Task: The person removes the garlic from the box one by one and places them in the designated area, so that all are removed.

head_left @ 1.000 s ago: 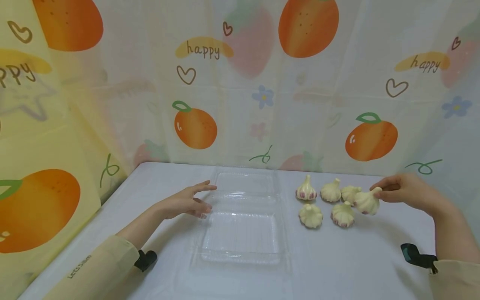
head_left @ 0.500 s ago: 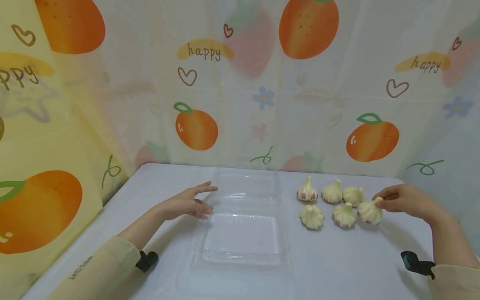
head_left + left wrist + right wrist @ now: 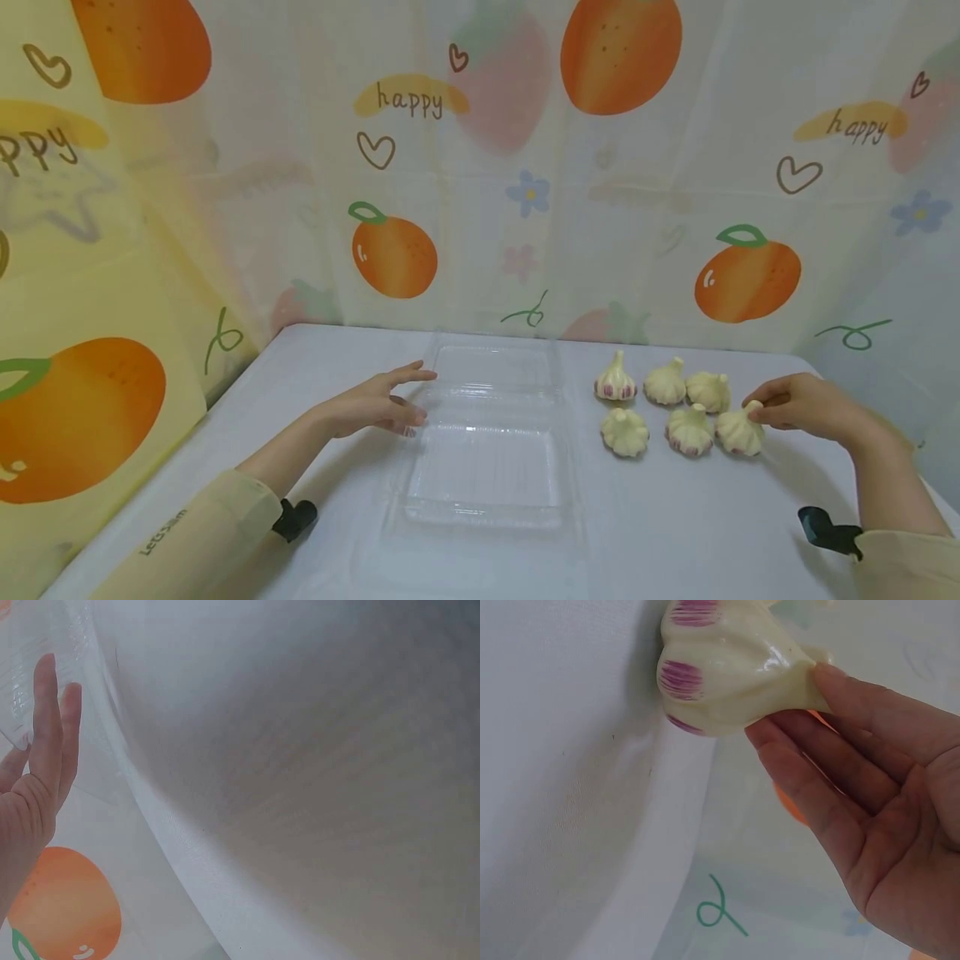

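Observation:
My right hand (image 3: pixel 802 407) pinches the stem of a garlic bulb (image 3: pixel 740 431) at the right end of the front row. Close up in the right wrist view, that garlic bulb (image 3: pixel 720 664) shows purple streaks, with thumb and fingertips at its neck and its base right at the white tabletop. My left hand (image 3: pixel 369 406) has its fingers extended, the fingertips at the left edge of a clear plastic container (image 3: pixel 483 467) that lies with its lid opened back. In the left wrist view the left hand (image 3: pixel 37 761) appears at the edge, holding nothing.
Several other garlic bulbs stand in two rows left of the pinched one, among them a back-left garlic bulb (image 3: pixel 615 379) and a front-left garlic bulb (image 3: pixel 625 433). A fruit-printed curtain (image 3: pixel 622 192) hangs behind the white table (image 3: pixel 660 533).
My right hand has lowered the garlic bulb from beside the back row down to the right end of the front row. The left hand has stayed by the container.

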Demonstrator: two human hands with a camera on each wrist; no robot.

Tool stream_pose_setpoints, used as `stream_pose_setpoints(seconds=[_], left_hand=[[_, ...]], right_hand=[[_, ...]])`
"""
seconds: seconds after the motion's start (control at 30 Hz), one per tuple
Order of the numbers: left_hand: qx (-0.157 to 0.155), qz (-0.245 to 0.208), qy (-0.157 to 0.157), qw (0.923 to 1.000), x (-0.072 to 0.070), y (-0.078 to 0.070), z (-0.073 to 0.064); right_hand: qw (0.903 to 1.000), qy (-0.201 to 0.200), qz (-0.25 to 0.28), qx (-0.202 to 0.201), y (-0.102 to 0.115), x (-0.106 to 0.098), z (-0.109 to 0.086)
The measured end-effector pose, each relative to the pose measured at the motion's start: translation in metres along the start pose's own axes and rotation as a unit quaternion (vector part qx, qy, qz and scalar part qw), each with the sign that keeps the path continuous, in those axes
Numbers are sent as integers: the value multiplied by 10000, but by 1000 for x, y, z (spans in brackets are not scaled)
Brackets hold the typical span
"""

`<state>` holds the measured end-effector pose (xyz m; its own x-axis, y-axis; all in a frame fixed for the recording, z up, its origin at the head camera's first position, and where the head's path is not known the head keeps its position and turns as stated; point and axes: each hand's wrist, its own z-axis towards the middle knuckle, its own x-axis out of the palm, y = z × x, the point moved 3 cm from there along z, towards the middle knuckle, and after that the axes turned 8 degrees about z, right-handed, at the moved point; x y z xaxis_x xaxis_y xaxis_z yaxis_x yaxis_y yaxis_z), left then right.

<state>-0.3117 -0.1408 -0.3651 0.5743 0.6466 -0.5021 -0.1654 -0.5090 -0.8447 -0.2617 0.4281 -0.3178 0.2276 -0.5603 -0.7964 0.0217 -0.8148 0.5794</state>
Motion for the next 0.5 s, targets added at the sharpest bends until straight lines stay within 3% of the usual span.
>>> stream_pose_setpoints(seconds=[0.5], left_hand=[[7, -15, -5, 10000, 0, 0, 1]], right_hand=[[9999, -61, -134, 62, 0, 3, 4]])
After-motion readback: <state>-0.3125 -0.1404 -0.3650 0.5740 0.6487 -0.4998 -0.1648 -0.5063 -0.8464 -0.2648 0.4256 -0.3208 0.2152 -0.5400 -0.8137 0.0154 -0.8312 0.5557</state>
